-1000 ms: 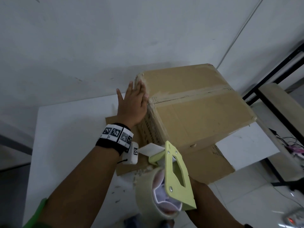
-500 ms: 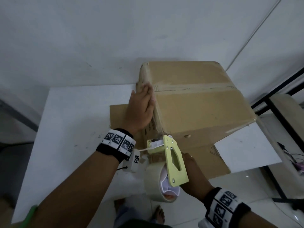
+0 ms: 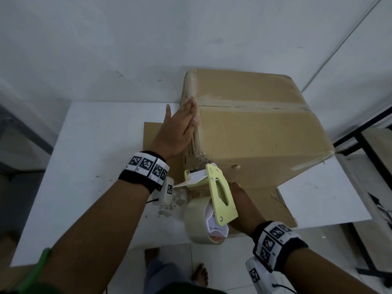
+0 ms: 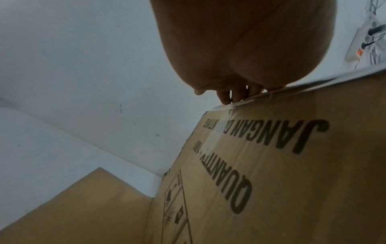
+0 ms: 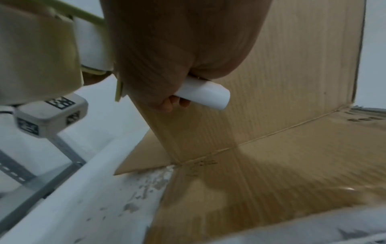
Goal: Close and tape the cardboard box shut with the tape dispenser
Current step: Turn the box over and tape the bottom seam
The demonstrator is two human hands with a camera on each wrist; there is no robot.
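A brown cardboard box (image 3: 250,132) stands on a white table, top flaps shut with tape along the centre seam. My left hand (image 3: 180,128) lies flat with straight fingers against the box's left side near its top edge; the left wrist view shows the fingertips (image 4: 236,97) at the taped edge of the printed side (image 4: 271,173). My right hand (image 3: 244,206) grips the white handle (image 5: 202,94) of a pale green tape dispenser (image 3: 216,192) with a roll of clear tape (image 3: 199,221). The dispenser's head sits at the box's lower left front corner, a strip of tape running up the edge.
The box's bottom flaps (image 3: 265,209) lie spread on the white table (image 3: 84,166). A white wall stands behind. A black metal frame (image 3: 364,141) stands to the right. Bare feet (image 3: 199,274) show below the table's front edge. Scuffed paint marks the table (image 5: 146,189) near the flap.
The dispenser moved forward and down from near the camera to the box's lower left corner. My left hand stayed flat on the box's side. The camera view shifted.
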